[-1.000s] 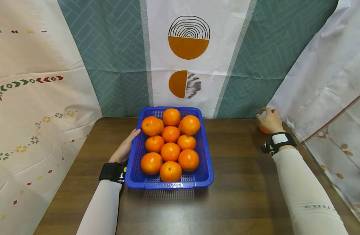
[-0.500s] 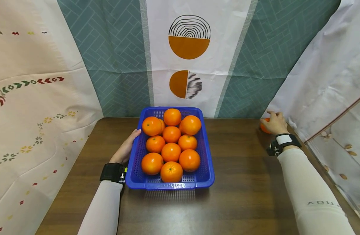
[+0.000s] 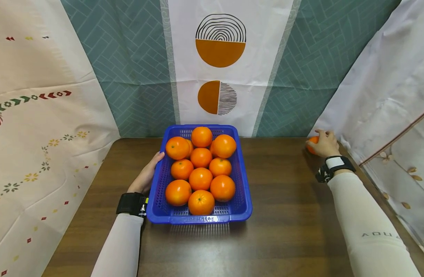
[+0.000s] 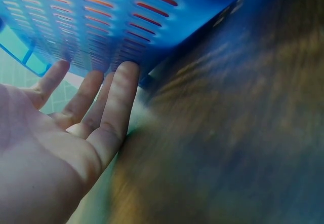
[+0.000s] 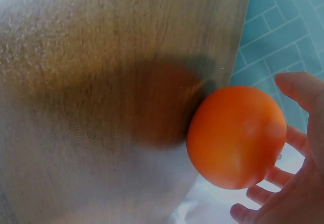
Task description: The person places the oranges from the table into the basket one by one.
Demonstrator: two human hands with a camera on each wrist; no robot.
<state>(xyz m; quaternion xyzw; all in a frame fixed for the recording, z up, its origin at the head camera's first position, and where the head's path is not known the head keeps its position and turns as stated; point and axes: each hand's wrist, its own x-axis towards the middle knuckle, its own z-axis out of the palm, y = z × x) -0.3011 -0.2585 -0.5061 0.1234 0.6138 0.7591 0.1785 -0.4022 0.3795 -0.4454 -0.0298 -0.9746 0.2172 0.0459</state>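
Observation:
A blue plastic basket point(image 3: 247, 184) with slotted walls holds several oranges point(image 3: 201, 179). My left hand point(image 3: 147, 173) lies along the basket's left side; in the left wrist view its extended fingers point(image 4: 119, 100) touch the slotted wall from outside, beneath the rim. Far off at the table's back right corner, my right hand point(image 3: 327, 144) is at a single orange point(image 3: 312, 145). In the right wrist view the thumb point(image 5: 298, 88) stands apart from that orange, while the other fingers reach behind its far side. Where they touch it is partly hidden.
The brown wooden table point(image 3: 277, 215) extends between the basket and the right arm. A green and white patterned cloth point(image 3: 136, 77) hangs along the back edge. Light cloths point(image 3: 45, 161) close in the left and right sides.
My right hand has shifted right from over the lone orange, so more of the fruit shows; it has barely moved in the last half second. Left hand and basket stay put.

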